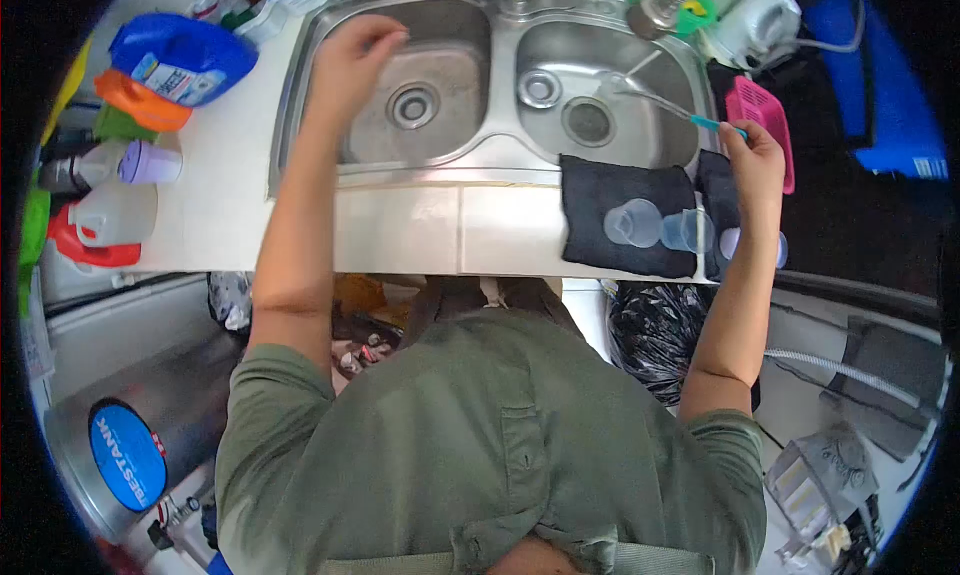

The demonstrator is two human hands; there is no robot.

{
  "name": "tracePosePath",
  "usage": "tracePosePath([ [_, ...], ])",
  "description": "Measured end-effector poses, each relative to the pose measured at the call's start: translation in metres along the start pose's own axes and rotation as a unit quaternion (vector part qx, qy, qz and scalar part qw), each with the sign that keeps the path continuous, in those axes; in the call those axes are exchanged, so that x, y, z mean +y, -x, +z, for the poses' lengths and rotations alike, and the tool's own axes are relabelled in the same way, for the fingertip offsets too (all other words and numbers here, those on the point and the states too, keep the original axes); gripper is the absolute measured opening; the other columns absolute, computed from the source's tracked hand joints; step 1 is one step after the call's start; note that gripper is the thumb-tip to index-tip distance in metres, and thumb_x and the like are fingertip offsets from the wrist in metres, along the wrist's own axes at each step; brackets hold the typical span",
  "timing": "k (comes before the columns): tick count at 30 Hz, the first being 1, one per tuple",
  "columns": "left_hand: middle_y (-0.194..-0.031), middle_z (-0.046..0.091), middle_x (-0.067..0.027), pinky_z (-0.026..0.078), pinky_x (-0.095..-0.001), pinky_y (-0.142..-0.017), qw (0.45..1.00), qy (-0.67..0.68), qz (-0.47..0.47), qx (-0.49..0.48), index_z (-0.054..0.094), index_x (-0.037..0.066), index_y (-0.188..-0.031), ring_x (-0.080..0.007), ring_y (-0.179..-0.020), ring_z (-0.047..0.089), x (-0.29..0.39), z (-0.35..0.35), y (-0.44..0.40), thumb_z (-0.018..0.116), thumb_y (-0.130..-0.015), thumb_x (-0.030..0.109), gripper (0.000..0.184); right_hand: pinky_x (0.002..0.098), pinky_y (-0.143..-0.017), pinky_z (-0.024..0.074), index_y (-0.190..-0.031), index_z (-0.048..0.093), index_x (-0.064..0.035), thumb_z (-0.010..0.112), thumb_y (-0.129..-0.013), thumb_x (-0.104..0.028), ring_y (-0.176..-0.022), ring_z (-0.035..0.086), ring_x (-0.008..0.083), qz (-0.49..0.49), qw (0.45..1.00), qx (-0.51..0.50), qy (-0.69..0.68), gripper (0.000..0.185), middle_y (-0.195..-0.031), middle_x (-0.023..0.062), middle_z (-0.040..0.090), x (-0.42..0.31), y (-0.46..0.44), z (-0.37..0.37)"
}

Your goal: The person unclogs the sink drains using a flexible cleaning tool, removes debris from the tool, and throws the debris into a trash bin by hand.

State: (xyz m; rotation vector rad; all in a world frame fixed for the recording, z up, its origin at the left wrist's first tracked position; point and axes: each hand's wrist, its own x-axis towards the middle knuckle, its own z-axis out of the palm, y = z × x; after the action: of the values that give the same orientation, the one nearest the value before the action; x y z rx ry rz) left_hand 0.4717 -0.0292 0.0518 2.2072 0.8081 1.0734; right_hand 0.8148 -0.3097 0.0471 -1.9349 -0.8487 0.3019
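My left hand [357, 57] is raised over the left sink basin [450, 85], thumb a little apart from the curled fingers, with nothing visible in it. My right hand [757, 155] grips the teal handle of a thin metal utensil [672, 107] at the right edge of the sink. The utensil's far end reaches over the right basin [640, 140], where glare and blur hide its shape. Below that basin, clear plastic cups [633, 223] lie on a black cloth [590, 210]. A lilac cup [730, 243] is partly hidden behind my right forearm.
A pink basket [775, 125] stands right of the sink. The faucet head [652, 17] hangs at the back right. On the left counter are a blue detergent bottle [185, 60], an orange bottle [140, 100], a purple-lidded container [150, 162] and a white-and-red jug [112, 215].
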Motion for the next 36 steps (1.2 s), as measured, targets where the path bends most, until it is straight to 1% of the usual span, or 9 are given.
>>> tracePosePath([
  [6,-0.077,0.062,-0.0020,0.043,-0.0235,-0.068,0.967,-0.172,-0.145,0.118,0.064,0.005,-0.083,-0.0097,-0.074,0.055,-0.044,-0.210,0.084,0.064,-0.075,0.020,0.017,0.0248,-0.063,0.0418,-0.088,0.060,0.0030,0.060,-0.077,-0.019,-0.068,0.050,0.0117,-0.069,0.975,-0.013,0.210,0.025,-0.076,0.0074,0.060,-0.009,-0.019,0.026],
  [10,-0.078,0.062,-0.0027,0.042,-0.0239,-0.070,0.866,-0.361,-0.297,0.178,0.063,0.002,-0.085,-0.0115,-0.075,0.056,-0.073,-0.351,0.169,0.065,-0.075,0.020,0.021,0.0263,-0.062,0.0412,-0.088,0.060,0.0044,0.057,-0.079,-0.018,-0.067,0.050,0.0140,0.033,0.985,-0.107,0.133,0.024,-0.074,0.0053,0.059,0.005,-0.047,0.028],
  [11,-0.077,0.062,-0.0030,0.043,-0.0254,-0.066,0.881,-0.288,-0.328,0.183,0.065,0.009,-0.089,-0.0128,-0.072,0.057,-0.121,-0.405,0.212,0.065,-0.074,0.028,0.024,0.0278,-0.066,0.0416,-0.088,0.059,0.0056,0.057,-0.078,-0.018,-0.069,0.051,0.0165,-0.038,0.968,-0.072,0.237,0.026,-0.076,0.0073,0.060,-0.003,-0.046,0.036],
  [13,-0.079,0.063,-0.0033,0.043,-0.0309,-0.068,0.724,-0.509,-0.451,0.114,0.065,0.017,-0.091,-0.0159,-0.073,0.059,-0.113,-0.425,0.229,0.061,-0.073,0.039,0.028,0.0276,-0.073,0.0413,-0.093,0.059,0.0066,0.058,-0.078,-0.018,-0.080,0.054,0.0169,0.021,0.951,-0.091,0.295,0.029,-0.087,0.0102,0.061,-0.007,-0.059,0.036],
  [15,-0.074,0.064,0.0001,0.031,-0.0478,-0.081,0.675,-0.513,-0.519,0.106,0.065,0.022,-0.084,-0.0181,-0.074,0.060,-0.154,-0.455,0.264,0.056,-0.074,0.042,0.025,0.0265,-0.074,0.0407,-0.096,0.058,0.0061,0.058,-0.078,-0.017,-0.079,0.052,0.0154,-0.005,0.974,-0.045,0.220,0.029,-0.088,0.0078,0.060,-0.006,-0.062,0.047],
  [18,-0.087,0.064,-0.0029,0.028,-0.0499,-0.086,0.608,-0.540,-0.576,0.082,0.065,0.022,-0.089,-0.0226,-0.087,0.058,-0.217,-0.472,0.306,0.057,-0.072,0.040,0.026,0.0268,-0.071,0.0416,-0.100,0.056,0.0064,0.057,-0.079,-0.016,-0.077,0.052,0.0157,0.047,0.966,-0.079,0.242,0.031,-0.088,0.0084,0.061,-0.024,-0.065,0.051],
  [22,-0.100,0.061,-0.0057,0.027,-0.0492,-0.088,0.587,-0.495,-0.638,-0.042,0.064,0.024,-0.093,-0.0234,-0.097,0.055,-0.293,-0.476,0.342,0.055,-0.075,0.032,0.022,0.0274,-0.067,0.0424,-0.096,0.057,0.0074,0.057,-0.079,-0.018,-0.074,0.052,0.0168,0.042,0.949,-0.059,0.306,0.031,-0.084,0.0093,0.060,-0.049,-0.057,0.067],
  [28,-0.104,0.059,-0.0042,0.028,-0.0493,-0.087,0.595,-0.506,-0.623,-0.042,0.061,0.026,-0.100,-0.0228,-0.098,0.055,-0.339,-0.473,0.365,0.052,-0.076,0.022,0.027,0.0288,-0.064,0.0427,-0.092,0.058,0.0068,0.058,-0.079,-0.021,-0.070,0.052,0.0179,0.090,0.954,-0.061,0.278,0.031,-0.082,0.0103,0.059,-0.074,-0.045,0.073],
  [36,-0.104,0.059,-0.0060,0.030,-0.0489,-0.086,0.603,-0.511,-0.612,-0.031,0.063,0.022,-0.095,-0.0244,-0.096,0.056,-0.351,-0.477,0.361,0.053,-0.073,0.028,0.025,0.0294,-0.066,0.0409,-0.089,0.058,0.0072,0.056,-0.079,-0.023,-0.071,0.049,0.0173,0.089,0.929,-0.046,0.355,0.032,-0.082,0.0110,0.059,-0.067,-0.054,0.064],
])
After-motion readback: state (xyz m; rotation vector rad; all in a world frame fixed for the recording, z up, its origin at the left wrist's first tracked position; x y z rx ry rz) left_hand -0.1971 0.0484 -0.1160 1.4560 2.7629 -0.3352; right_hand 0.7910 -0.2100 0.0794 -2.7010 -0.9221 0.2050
